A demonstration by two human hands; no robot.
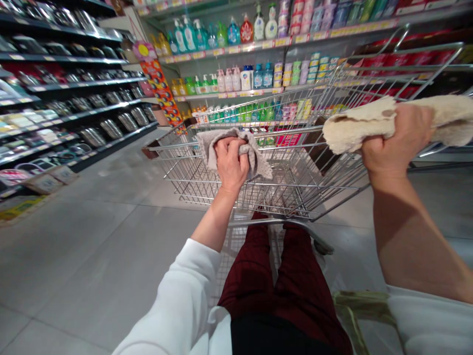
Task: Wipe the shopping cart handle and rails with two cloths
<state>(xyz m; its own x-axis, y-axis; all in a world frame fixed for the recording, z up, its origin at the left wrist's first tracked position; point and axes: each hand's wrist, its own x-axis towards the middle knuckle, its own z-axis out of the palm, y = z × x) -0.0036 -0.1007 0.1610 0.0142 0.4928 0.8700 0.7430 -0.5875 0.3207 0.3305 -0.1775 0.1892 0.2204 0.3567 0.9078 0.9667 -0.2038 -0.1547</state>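
Observation:
A metal shopping cart (207,190) made of wire stands in front of me. My left hand (232,162) is closed around a grey cloth (258,160), pressed over the cart's near top rail. To the right, my right hand (401,130) grips a cream-coloured cloth (354,123) that stretches out on both sides of the fingers. This cloth lies at the upper right, over the cart's wire side. The palms and the undersides of both cloths are hidden.
Shelves with soap and lotion bottles (225,34) rise behind the cart. On the left, dark shelves carry metal pots (111,128). An orange display strip (160,93) hangs between them. A greenish frame (360,298) stands at lower right, on the grey floor (84,246).

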